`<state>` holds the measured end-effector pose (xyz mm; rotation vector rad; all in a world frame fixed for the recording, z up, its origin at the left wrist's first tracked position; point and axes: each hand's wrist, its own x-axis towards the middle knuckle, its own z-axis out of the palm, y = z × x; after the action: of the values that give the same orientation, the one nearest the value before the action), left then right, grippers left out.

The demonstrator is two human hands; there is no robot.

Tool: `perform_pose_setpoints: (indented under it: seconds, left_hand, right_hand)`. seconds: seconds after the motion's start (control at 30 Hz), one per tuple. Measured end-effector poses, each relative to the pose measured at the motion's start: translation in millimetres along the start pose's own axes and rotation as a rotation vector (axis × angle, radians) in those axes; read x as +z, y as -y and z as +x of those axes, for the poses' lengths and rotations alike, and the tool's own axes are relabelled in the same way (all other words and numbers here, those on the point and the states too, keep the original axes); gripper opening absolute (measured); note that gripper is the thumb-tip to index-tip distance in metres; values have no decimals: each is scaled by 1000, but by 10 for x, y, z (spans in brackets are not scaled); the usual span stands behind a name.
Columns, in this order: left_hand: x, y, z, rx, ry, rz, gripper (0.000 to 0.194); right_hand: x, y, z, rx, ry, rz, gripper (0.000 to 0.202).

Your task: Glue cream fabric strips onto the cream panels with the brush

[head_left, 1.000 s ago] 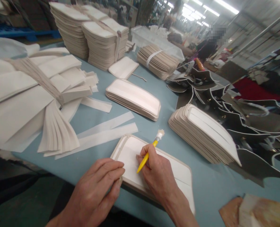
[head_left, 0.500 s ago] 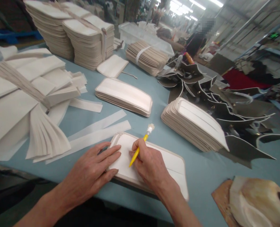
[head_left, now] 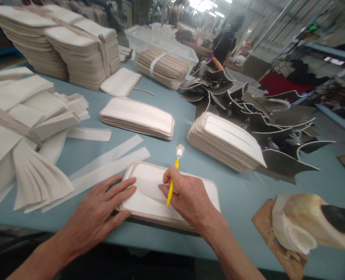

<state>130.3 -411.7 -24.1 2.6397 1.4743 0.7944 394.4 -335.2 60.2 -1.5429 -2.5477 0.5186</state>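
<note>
Left hand: the left hand (head_left: 98, 216) lies flat and spread, fingers released, on the near-left end of the white panel stack (head_left: 149, 194); it grasps nothing, and the flat press seems meant to keep the pieces from sliding.
Right hand: the right hand (head_left: 190, 198) is closed around the yellow brush (head_left: 172, 182), pinched low on the handle, heel resting on the stack, likely for steadiness.
Brush: its handle crosses the top panel, and the whitish bristle tip points away to the far side, just past the stack's far edge, off the panel.
Panel stack: it sits on the blue table (head_left: 242, 194) at the near edge, directly before the person, long side left to right.
Strips: two white strips (head_left: 108, 163) lie just left of the stack, near the left hand's fingertips.
Other stacks: a low stack (head_left: 137, 120) lies farther off; a taller one (head_left: 225, 140) stands to the far right, both within reach.
Glue pot: a crusted container (head_left: 300, 221) sits near right on a brown board, close to the brush hand.
Dark pieces: black shaped parts (head_left: 248, 105) are heaped far right.
</note>
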Motion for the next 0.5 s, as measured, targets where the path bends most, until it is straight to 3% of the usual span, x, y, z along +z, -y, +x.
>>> perform_pose_setpoints:
  seconds: [0.17, 0.33, 0.5]
  left_hand:
    - [46, -11, -60, -75, 67, -26, 50]
    - [68, 13, -70, -76, 74, -68, 57]
    - [103, 165, -116, -65, 120, -53, 68]
  right_hand:
    - [-68, -496, -277, 49, -110, 3, 17]
    - [-21, -1021, -595, 42, -300, 124, 19]
    - [154, -1219, -727, 53, -443, 243, 22]
